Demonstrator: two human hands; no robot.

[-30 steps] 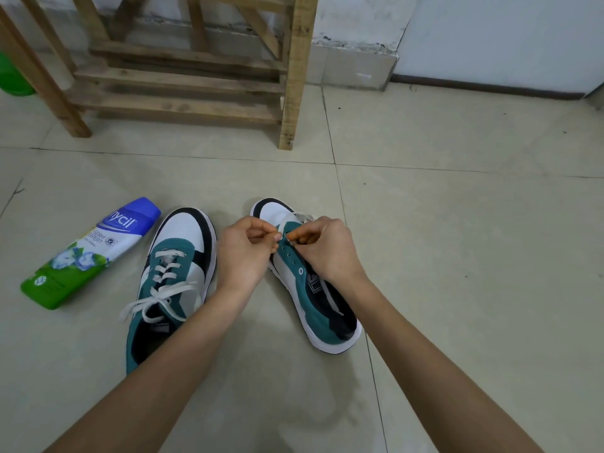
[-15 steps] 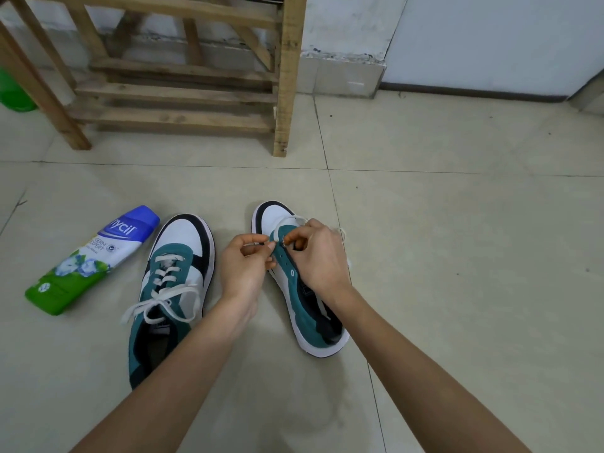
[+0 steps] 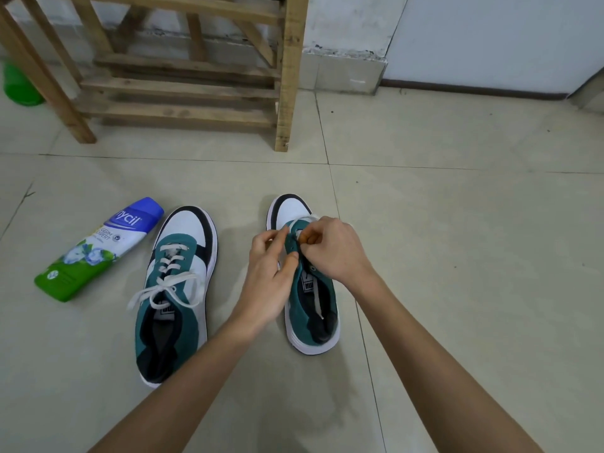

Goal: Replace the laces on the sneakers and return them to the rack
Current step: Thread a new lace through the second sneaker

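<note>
L hand (image 3: 271, 276) & R hand (image 3: 336, 250) are working close together over the teal suede-like sneaker (image 3: 296, 315) on the glossy tile floor (image 3: 457, 256). L is pinching its eyelet flap, R is pinching the flat white lace (image 3: 305, 220). The laced twin sneaker (image 3: 178, 243) is lying at its 9 o'clock, the slatted wooden rack (image 3: 289, 76) at 11.

Left sneaker (image 3: 178, 289): teal, white and black, white laces tied in a bow, upright on the floor (image 3: 457, 256), toe towards the rack.
Right sneaker (image 3: 310, 308): same colours, upright just beside it, mostly unlaced.
Lace (image 3: 318, 307): white, one end lying inside the right sneaker.
Rack (image 3: 291, 76): wooden slats, beyond both sneakers.
</note>
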